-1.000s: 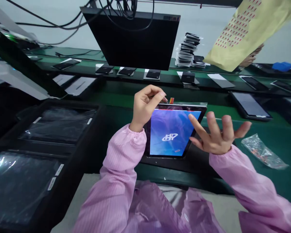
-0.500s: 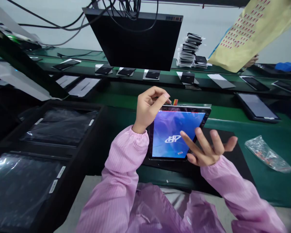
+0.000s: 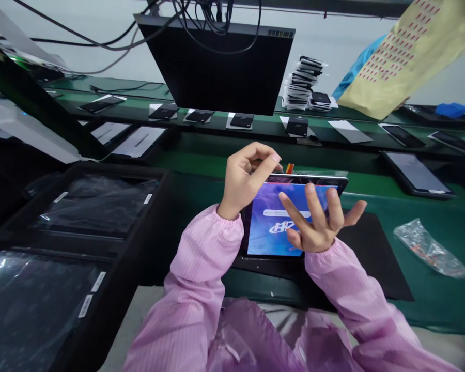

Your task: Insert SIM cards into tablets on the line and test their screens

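A tablet (image 3: pixel 259 235) stands tilted on a black mat (image 3: pixel 368 248), its lit blue screen facing me. The screen shows a white logo and a pale message bar. My left hand (image 3: pixel 246 178) is closed at the tablet's upper left edge, with some fingers hidden behind it. Thumb and forefinger meet just above that edge; whether something small lies between them I cannot tell. Beside those fingertips an orange-and-red tab (image 3: pixel 290 168) sticks up. My right hand (image 3: pixel 315 222) is spread in front of the screen, holding nothing, forefinger close to the message bar; contact is unclear.
Black trays (image 3: pixel 139 258) with film-wrapped panels stand to the left. A dark monitor (image 3: pixel 225 67) hangs ahead below cables. Devices and white sheets line the shelf, with a stack of packets (image 3: pixel 304 82). To the right lie another tablet (image 3: pixel 416 170) and a clear plastic bag (image 3: pixel 430 248).
A message bar has appeared on the screen. My right hand has moved left across the tablet, fingers still spread. My left hand and the tablet have shifted slightly right together.
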`<state>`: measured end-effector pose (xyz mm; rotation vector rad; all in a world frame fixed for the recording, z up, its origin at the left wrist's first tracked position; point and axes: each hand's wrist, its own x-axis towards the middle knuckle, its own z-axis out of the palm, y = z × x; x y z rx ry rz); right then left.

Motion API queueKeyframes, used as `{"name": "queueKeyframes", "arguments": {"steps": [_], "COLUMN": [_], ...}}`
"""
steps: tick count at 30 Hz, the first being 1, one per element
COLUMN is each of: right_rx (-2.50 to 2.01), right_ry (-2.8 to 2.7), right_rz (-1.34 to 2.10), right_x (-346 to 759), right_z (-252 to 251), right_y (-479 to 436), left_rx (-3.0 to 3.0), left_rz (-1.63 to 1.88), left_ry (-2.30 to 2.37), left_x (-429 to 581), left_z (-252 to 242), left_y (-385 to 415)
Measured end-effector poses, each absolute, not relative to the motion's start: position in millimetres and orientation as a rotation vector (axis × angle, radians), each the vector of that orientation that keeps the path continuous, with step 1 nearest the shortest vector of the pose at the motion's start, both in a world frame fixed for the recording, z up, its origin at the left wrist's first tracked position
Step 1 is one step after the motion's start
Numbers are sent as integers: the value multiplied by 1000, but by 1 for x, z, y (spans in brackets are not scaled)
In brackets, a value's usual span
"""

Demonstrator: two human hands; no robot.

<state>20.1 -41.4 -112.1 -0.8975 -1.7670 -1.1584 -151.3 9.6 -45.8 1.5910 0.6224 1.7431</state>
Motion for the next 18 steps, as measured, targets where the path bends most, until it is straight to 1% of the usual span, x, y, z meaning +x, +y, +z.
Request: {"name": "queueKeyframes", "arguments": {"steps": [5,11,13,16,18], "right_rx": [-864,-886,-866,-858,-853], "right_ry": [-1727,-1698,-1803,-1926,-1831], "right_rz": [-1100,-1157,-1070,-838,-908], "right_x": [28,29,28,30,34], "right_z": [-108,-104,-104,-107,-108], "right_y": [-37,-38,-41,-43,-40], "left_rx": [1606,1608,1601,1597,1596], "left_rz": [1748,1752,1750,1752,1755], "left_ry": [624,625,628,652,656], "left_x": [-152,-152,-152,-152,-151], "left_z": [-45,-47,-48,-47,-46], "left_y": [10,12,12,12,12]}}
